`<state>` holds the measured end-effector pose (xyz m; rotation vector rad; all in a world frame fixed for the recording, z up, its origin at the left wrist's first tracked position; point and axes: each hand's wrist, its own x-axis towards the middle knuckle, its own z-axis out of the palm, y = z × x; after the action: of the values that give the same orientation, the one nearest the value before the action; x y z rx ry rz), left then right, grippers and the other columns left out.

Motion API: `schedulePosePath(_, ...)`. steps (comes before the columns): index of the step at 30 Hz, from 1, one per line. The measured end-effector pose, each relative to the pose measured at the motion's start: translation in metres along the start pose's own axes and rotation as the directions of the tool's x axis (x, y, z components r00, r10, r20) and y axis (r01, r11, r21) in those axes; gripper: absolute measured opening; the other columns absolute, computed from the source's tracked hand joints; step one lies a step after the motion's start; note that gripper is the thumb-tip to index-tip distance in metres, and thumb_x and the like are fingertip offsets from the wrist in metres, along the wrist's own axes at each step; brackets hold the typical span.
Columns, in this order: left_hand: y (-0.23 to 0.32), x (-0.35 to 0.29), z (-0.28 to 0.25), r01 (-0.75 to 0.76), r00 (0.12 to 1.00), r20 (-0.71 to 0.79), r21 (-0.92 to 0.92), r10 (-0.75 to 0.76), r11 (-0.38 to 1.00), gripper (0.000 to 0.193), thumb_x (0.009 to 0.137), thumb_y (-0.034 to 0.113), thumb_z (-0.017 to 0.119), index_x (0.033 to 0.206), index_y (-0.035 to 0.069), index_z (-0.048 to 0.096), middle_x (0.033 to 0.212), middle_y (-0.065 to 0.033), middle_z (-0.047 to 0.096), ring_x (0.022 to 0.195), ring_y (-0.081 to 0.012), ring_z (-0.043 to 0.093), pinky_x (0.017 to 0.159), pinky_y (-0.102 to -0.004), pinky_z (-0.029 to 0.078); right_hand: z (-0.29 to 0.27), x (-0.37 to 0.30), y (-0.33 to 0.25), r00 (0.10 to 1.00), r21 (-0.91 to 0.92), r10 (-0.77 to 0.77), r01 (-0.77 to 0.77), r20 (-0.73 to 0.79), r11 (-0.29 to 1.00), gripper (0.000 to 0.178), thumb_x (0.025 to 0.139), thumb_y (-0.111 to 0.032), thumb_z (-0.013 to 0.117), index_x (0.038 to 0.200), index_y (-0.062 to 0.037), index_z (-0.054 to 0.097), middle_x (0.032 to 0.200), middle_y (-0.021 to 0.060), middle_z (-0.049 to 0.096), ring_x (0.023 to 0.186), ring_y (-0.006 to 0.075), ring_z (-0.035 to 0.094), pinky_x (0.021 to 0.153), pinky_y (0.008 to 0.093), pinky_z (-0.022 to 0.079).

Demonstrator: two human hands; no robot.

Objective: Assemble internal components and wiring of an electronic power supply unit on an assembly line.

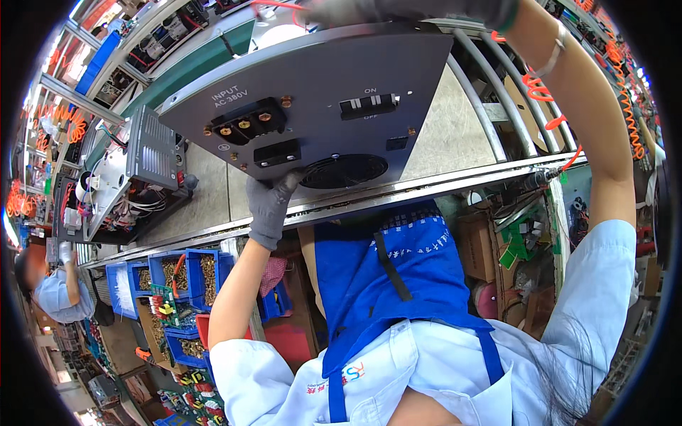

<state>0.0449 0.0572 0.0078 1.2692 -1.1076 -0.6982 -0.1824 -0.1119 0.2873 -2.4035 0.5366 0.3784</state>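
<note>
A dark grey metal panel [305,92] of an electrical machine stands tilted in front of me. It carries a terminal block [249,122] with brass bolts, a breaker switch [368,106] and a round fan grille [344,171]. My left hand [270,209], in a grey glove, grips the panel's near lower edge beside the fan, with the thumb on its face and the other fingers partly hidden. At the far top edge is my right hand [419,10], also gloved; its fingers are smeared and cut off by the frame. A red wire [277,6] shows by its fingertips.
A second, opened machine [135,170] with loose wiring stands left on the bench. Metal rollers [476,99] lie to the right. Blue bins [188,277] of brass parts and circuit boards sit below left. Orange coiled hoses [614,92] hang around. Another person [60,291] works far left.
</note>
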Motion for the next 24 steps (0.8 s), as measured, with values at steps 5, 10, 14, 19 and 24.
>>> schedulePosePath(5,0.02,0.01,0.044,-0.021,0.999,0.029,-0.078,0.023,0.997,0.045,0.076,0.011,0.081,0.113,-0.001,0.058,0.106,-0.0097,0.066,0.096,-0.0174,0.063,0.085,-0.031,0.052,-0.006,-0.035,0.052,0.968,0.087,-0.197,0.212,-0.156,0.973,0.044,0.095,-0.035,0.06,0.112,0.0062,0.062,0.097,0.0035,0.065,0.086,0.0073,0.055,0.075,0.0253,0.046)
schedulePosePath(10,-0.002,-0.005,0.008,-0.036,0.998,-0.057,-0.072,0.032,0.997,0.052,0.076,0.019,0.083,0.116,0.001,0.056,0.107,-0.0087,0.065,0.097,-0.0171,0.062,0.087,-0.0309,0.051,0.01,0.005,0.03,0.946,0.293,-0.15,0.236,-0.287,0.926,0.042,0.095,-0.036,0.06,0.107,0.0042,0.065,0.089,-0.0002,0.064,0.078,0.007,0.056,0.071,0.0227,0.046)
schedulePosePath(14,0.001,-0.001,0.043,-0.083,0.995,-0.06,-0.107,0.077,0.991,0.055,0.077,0.017,0.082,0.12,0.001,0.053,0.112,-0.0092,0.063,0.101,-0.0191,0.06,0.089,-0.0313,0.05,0.044,-0.035,0.013,0.786,0.518,0.387,-0.1,-0.483,0.85,0.047,0.094,-0.04,0.059,0.122,-0.0017,0.059,0.108,0.0057,0.066,0.086,0.0123,0.061,0.083,0.0248,0.048)
schedulePosePath(19,-0.008,-0.013,0.054,-0.037,0.98,-0.198,-0.068,0.023,0.997,0.064,0.072,0.011,0.083,0.124,0.002,0.048,0.117,-0.0093,0.059,0.106,-0.0222,0.058,0.093,-0.0336,0.048,0.121,-0.018,0.085,0.479,0.471,0.296,0.299,-0.827,0.83,0.042,0.093,-0.031,0.056,0.124,-0.0031,0.06,0.123,0.0026,0.062,0.098,0.0084,0.057,0.075,0.0245,0.047)
schedulePosePath(24,-0.015,-0.008,0.078,-0.156,0.961,-0.27,-0.356,0.059,0.921,0.074,0.063,0.016,0.088,0.121,0.002,0.043,0.112,-0.0105,0.058,0.105,-0.0207,0.058,0.093,-0.0368,0.049,0.129,-0.026,0.164,0.451,0.441,0.131,0.703,-0.883,0.558,0.043,0.098,-0.022,0.048,0.132,0.0045,0.05,0.126,0.0149,0.06,0.106,0.0276,0.064,0.096,0.0389,0.049)
